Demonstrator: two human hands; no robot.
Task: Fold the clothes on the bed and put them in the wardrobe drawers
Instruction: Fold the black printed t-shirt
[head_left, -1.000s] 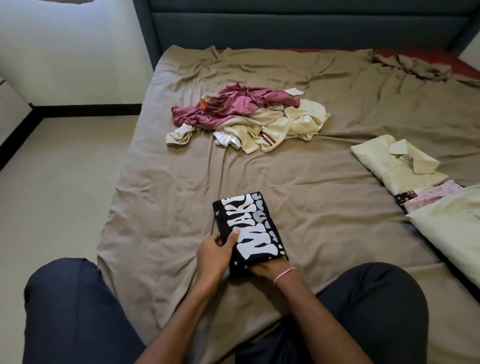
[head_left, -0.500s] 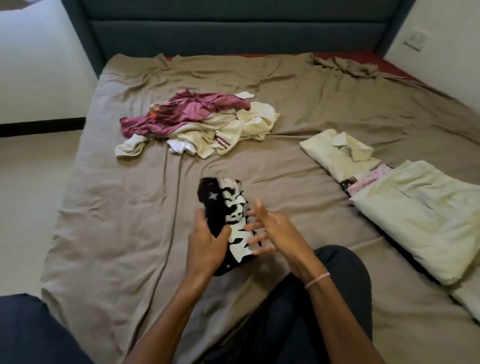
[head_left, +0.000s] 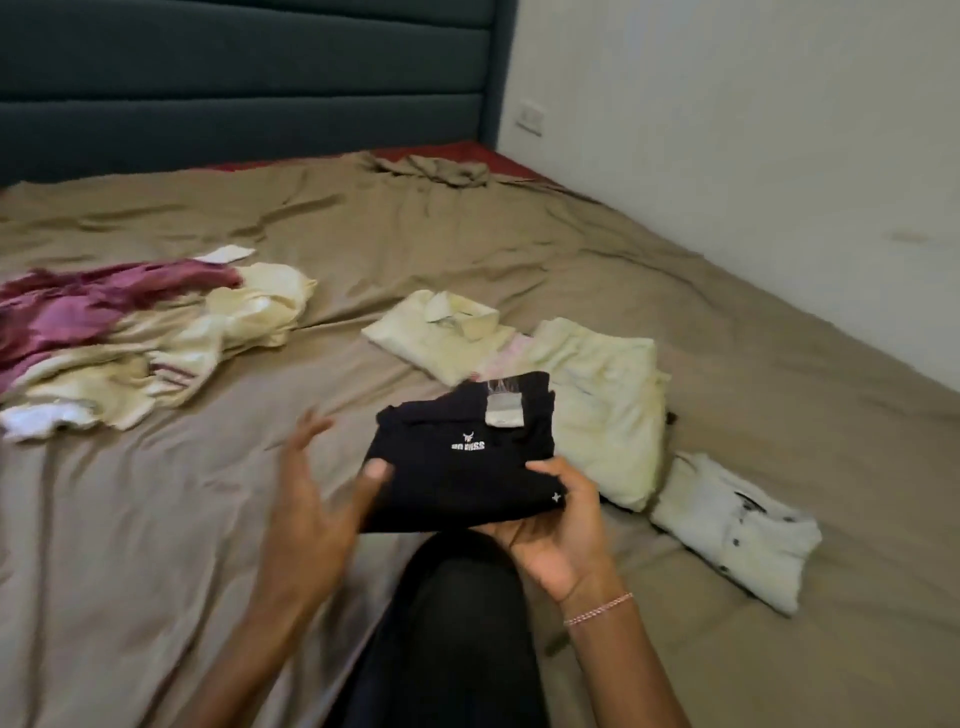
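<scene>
Shirt (head_left: 467, 462), black and folded, now lifted off the bed (head_left: 156, 545): our right hand (head_left: 561, 535) grips it, left hand (head_left: 311, 504) released, fingers spread; we judge stacking comes next.

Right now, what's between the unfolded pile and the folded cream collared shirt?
Only bare, wrinkled brown sheet separates the unfolded pile from the folded cream collared shirt, seen in the head view.

Teal padded headboard (head_left: 244, 78); pale wall (head_left: 727, 130)
</scene>
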